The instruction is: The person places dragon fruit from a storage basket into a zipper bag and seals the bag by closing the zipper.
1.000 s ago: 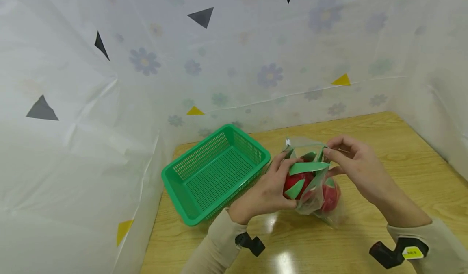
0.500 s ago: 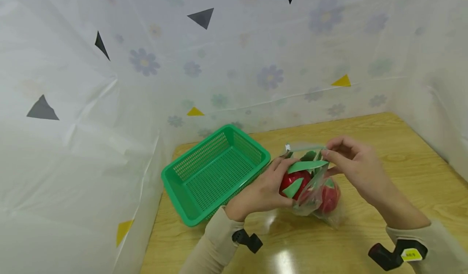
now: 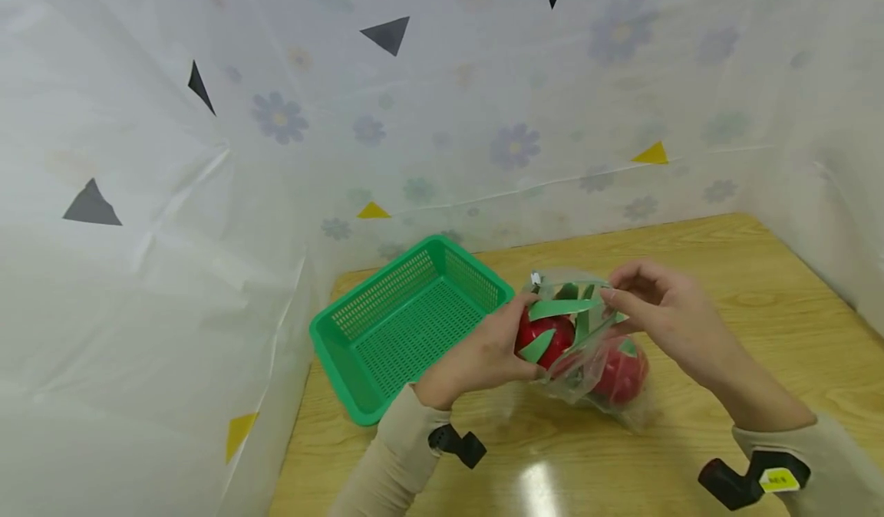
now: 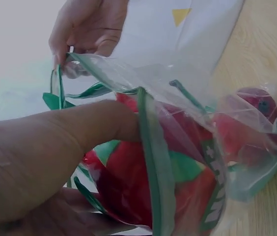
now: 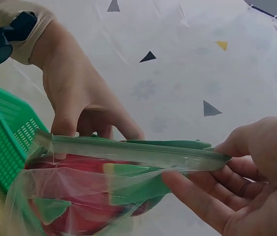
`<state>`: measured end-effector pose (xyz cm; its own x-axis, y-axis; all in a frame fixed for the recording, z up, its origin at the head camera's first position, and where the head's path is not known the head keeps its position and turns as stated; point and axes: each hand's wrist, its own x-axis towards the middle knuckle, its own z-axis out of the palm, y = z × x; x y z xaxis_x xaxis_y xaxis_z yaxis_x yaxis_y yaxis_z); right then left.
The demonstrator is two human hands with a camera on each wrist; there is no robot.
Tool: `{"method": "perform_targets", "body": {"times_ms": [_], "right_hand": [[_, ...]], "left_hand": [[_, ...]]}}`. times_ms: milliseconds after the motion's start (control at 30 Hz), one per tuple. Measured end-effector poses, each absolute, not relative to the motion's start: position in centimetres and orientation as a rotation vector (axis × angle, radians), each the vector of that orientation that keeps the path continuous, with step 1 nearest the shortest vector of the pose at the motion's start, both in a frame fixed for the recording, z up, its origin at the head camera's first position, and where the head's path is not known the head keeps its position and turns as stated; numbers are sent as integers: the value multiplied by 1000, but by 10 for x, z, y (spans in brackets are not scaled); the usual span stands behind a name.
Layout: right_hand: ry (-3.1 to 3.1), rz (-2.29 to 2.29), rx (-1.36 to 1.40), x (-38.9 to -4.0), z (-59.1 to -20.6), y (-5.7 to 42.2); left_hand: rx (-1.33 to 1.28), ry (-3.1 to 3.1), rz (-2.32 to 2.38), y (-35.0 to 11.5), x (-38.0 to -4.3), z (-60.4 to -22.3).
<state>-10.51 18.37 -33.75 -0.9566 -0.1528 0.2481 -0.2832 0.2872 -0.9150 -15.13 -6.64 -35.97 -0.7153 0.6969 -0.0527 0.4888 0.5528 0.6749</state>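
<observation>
A red dragon fruit (image 3: 561,331) with green scales sits in the mouth of a clear zip bag (image 3: 578,375). My left hand (image 3: 476,354) grips that fruit from the left, its thumb inside the bag's opening in the left wrist view. My right hand (image 3: 671,319) pinches the right end of the bag's green-edged rim (image 5: 143,149) between thumb and fingers, holding the mouth apart. Deeper in the bag, resting low over the table, lies a second red dragon fruit (image 3: 624,371), seen blurred through the plastic. A white zip slider (image 3: 536,279) shows at the rim's far left corner.
A green perforated plastic basket (image 3: 407,333) stands left of the bag, close to my left hand. The wooden table (image 3: 746,271) runs up to white plastic sheeting (image 3: 442,118) behind and at both sides.
My left hand has shifted a little left with the dragon fruit, so more of the fruit shows at the bag's mouth. The right hand keeps its pinch on the rim, moving slightly left.
</observation>
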Motion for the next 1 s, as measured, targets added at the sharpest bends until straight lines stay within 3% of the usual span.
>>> {"method": "perform_targets", "body": {"times_ms": [1000], "right_hand": [[-2406, 1794, 390, -102, -324, 179]], "left_hand": [[772, 2743, 486, -38, -149, -360]]}}
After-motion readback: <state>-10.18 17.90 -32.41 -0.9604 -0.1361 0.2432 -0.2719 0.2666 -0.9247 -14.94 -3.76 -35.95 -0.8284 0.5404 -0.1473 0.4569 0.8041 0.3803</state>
